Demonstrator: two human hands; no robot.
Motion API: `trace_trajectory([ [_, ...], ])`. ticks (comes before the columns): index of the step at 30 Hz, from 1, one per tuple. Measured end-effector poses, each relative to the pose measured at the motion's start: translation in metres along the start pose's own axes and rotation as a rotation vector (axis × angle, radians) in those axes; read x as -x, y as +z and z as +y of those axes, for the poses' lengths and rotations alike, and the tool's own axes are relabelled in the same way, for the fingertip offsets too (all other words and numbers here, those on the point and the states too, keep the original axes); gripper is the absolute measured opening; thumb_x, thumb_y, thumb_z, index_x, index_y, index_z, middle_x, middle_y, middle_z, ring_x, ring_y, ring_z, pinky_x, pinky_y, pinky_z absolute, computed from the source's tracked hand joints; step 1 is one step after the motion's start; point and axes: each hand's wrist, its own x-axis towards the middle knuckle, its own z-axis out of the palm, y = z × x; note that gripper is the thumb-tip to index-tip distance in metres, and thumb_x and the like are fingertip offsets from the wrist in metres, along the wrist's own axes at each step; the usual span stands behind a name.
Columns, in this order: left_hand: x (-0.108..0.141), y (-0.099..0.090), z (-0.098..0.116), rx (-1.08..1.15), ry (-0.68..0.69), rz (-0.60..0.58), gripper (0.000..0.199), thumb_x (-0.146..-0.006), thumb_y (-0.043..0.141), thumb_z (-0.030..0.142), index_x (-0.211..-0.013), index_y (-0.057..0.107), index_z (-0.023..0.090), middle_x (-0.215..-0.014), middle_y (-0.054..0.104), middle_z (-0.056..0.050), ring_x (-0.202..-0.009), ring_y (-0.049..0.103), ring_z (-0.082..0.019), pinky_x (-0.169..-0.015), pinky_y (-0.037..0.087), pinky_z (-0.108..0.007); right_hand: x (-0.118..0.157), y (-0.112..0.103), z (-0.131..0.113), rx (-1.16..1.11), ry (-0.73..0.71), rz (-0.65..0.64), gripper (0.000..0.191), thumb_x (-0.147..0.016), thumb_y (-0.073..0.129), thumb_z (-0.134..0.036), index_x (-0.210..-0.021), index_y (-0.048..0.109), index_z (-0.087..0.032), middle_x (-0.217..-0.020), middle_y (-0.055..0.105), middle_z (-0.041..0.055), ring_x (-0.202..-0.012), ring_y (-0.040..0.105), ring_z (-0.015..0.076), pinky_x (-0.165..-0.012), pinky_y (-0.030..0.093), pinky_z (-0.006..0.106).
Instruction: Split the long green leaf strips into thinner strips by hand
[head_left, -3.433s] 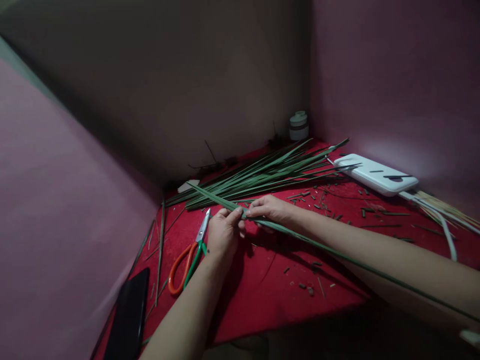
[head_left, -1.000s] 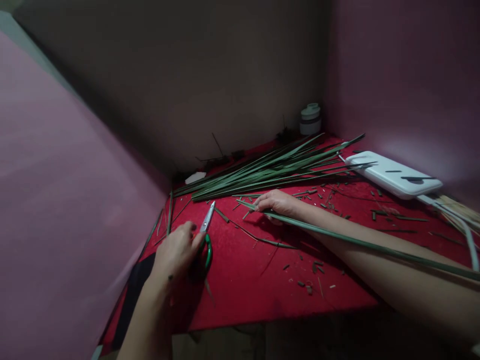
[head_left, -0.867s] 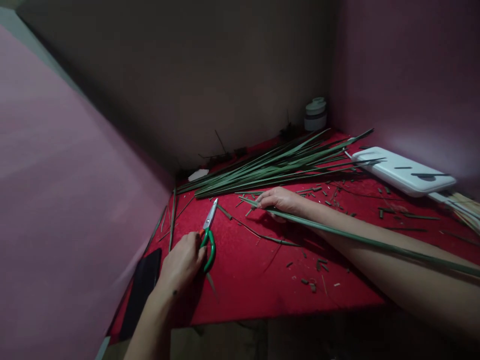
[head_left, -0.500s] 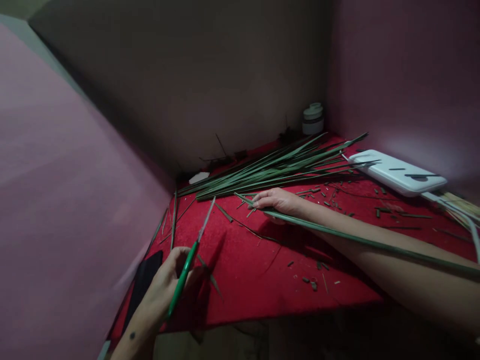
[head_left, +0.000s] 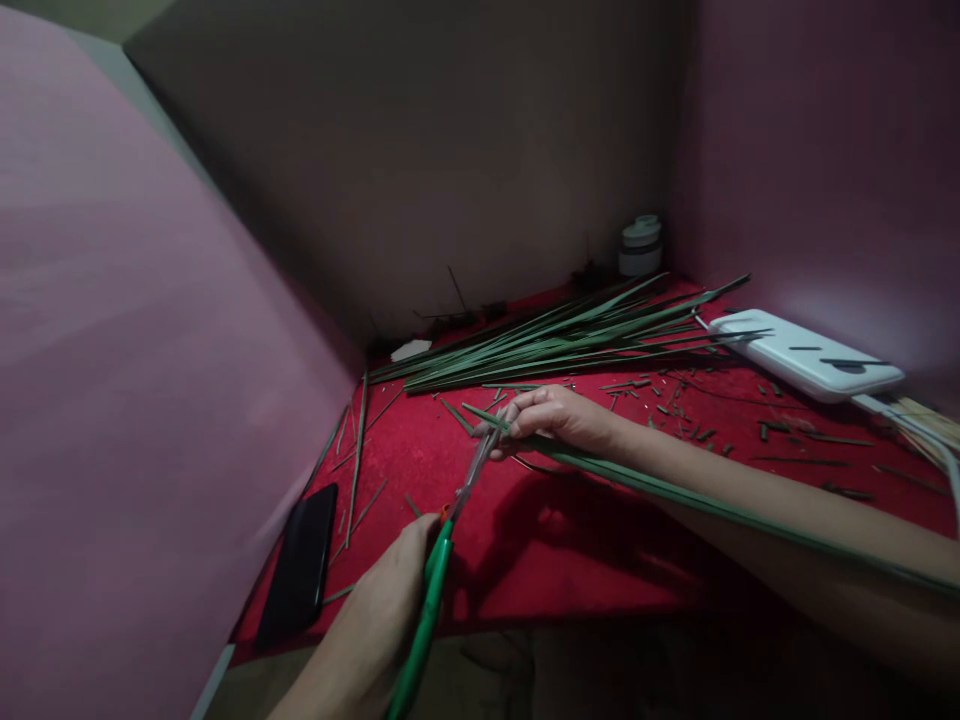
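– Left hand (head_left: 397, 580)?
– Closed round scissors (head_left: 439, 570).
– Right hand (head_left: 547, 418)?
– Pinching green leaf strips (head_left: 645, 480) over red surface (head_left: 405, 450).
– Blades (head_left: 473, 470)?
– Overlapping strips' tip end, contact unclear.

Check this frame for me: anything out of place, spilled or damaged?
Two dark strips lie across the white device on the right, an odd spot for scraps. Short cut pieces are strewn untidily over the red cloth nearby. No damage shows, though the light is dim.
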Motion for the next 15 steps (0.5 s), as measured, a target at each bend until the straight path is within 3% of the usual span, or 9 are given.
trace_trajectory([
  [8, 0.007, 0.004, -0.017, -0.025, -0.071, -0.031, 0.03, -0.08, 0.043, 0.05, -0.078, 0.06, 0.026, -0.065, 0.059, -0.002, -0.056, 0.052, -0.018, -0.05, 0.041, -0.024, 0.002, 0.008, 0.009, 0.034, 0.097, 0.015, 0.008, -0.052, 0.061, -0.009, -0.059, 0.062, -0.009, -0.066, 0.068, 0.0068, -0.068, 0.067, 0.021, -0.077, 0.051, 0.037],
  [15, 0.025, -0.01, -0.038, -0.143, 0.043, -0.094, 0.034, -0.086, 0.036, 0.047, -0.086, 0.061, 0.024, -0.072, 0.064, -0.002, -0.065, 0.057, -0.017, -0.059, 0.046, -0.022, 0.008, 0.021, 0.014, 0.04, 0.143, -0.041, 0.009, -0.052, 0.061, -0.011, -0.06, 0.064, -0.007, -0.063, 0.069, 0.0088, -0.061, 0.067, 0.0189, -0.071, 0.051, 0.031],
])
